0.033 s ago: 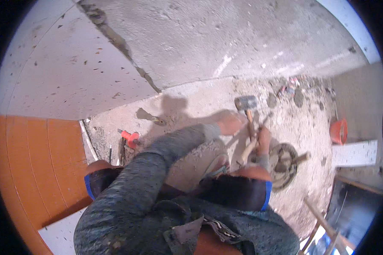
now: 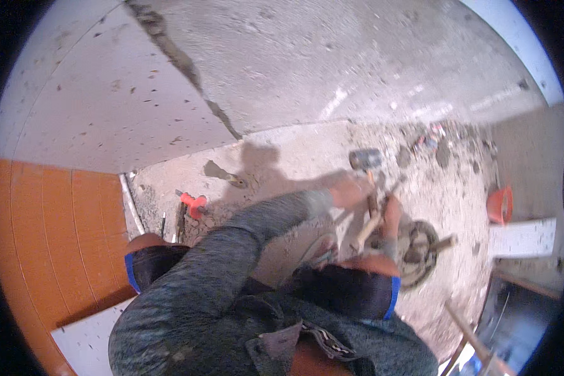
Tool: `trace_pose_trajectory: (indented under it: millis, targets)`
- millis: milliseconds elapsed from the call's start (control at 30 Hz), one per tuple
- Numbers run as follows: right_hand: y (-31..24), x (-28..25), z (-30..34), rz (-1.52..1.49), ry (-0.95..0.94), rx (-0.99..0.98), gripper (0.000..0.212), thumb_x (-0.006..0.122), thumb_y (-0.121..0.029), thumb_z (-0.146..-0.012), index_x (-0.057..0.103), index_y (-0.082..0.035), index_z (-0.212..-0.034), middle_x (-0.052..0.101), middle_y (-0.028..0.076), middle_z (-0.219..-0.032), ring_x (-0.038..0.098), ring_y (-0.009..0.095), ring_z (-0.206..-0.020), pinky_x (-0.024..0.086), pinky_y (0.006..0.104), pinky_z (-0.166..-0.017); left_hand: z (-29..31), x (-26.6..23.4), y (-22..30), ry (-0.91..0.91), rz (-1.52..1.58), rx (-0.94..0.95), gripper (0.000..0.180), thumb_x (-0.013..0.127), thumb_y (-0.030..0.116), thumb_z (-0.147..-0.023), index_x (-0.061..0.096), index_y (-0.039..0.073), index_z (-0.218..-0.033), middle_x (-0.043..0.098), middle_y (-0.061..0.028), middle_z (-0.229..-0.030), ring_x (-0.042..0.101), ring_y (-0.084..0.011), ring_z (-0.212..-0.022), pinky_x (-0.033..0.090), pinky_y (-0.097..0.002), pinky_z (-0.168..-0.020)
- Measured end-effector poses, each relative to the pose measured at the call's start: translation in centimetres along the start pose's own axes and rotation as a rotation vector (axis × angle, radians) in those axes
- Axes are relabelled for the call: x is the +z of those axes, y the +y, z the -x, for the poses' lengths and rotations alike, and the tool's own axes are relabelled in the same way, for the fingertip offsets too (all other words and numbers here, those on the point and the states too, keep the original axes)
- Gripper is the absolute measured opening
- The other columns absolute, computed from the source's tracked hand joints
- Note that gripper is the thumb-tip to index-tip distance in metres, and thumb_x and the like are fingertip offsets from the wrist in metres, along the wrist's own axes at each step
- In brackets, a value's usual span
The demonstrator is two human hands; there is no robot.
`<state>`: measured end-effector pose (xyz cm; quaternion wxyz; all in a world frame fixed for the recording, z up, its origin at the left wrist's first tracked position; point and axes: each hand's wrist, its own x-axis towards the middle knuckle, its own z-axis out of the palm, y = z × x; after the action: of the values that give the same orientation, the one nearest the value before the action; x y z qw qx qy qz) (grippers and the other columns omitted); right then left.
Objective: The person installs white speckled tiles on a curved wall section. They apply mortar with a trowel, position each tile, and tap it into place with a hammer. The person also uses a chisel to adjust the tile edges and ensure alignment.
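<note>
On the dusty ground ahead lies a mallet (image 2: 365, 159) with a dark cylindrical head, its wooden handle pointing back toward me. My left hand (image 2: 351, 192) reaches across to that handle; motion smears its fingers, and whether they close round it I cannot make out. My right hand (image 2: 391, 213) is closed on a tool with a pale wooden handle (image 2: 366, 233), its thin far end poking out above the fingers. Beside my right forearm stands a round, mortar-smeared pan (image 2: 431, 276), with another wooden handle (image 2: 445, 244) sticking out over its rim.
Left of my arm lie a trowel-like tool (image 2: 222, 173) and a red-gripped tool (image 2: 194, 204). A pale panel and orange boards (image 2: 56, 238) border the left side. A rough concrete wall (image 2: 357, 62) rises ahead. Rubble, a red bucket (image 2: 499, 205) and wooden poles (image 2: 467, 329) are at right.
My left hand has shifted slightly right, and its fingers now overlap the mallet's handle. My right hand keeps its hold. The whole view has tilted a little.
</note>
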<state>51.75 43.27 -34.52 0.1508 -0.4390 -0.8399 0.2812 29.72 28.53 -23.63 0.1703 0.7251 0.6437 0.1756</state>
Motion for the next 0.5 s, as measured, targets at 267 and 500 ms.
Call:
trace_pose_trajectory:
  millis: [267,500]
  targets:
    - [-7.5,-5.2,-2.0,-0.859,0.100,0.636,0.019,0.061,-0.024,-0.095,0.058,-0.010,-0.081,0.049,-0.002,-0.062,0.046,0.010,-0.049,0.037,0.0263,-0.043,-7.0,15.3,-2.2,-0.047,-0.234,0.005,0.035,0.060,0.018,-0.082,0.071,0.004,-0.112,0.063,-0.0143,-0.118,0.057,-0.0310,-0.118,0.052,-0.0440,-0.090]
    - [-13.6,-10.2,-2.2,-1.032,0.165,0.529,0.014,0.063,-0.021,-0.093,0.057,-0.009,-0.094,0.053,0.000,-0.070,0.050,0.008,-0.057,0.039,0.0247,-0.045,-6.1,6.3,-2.5,0.105,-0.379,0.323,0.028,0.062,0.019,-0.082,0.068,0.002,-0.103,0.062,-0.0160,-0.106,0.060,-0.0306,-0.104,0.050,-0.0457,-0.086]
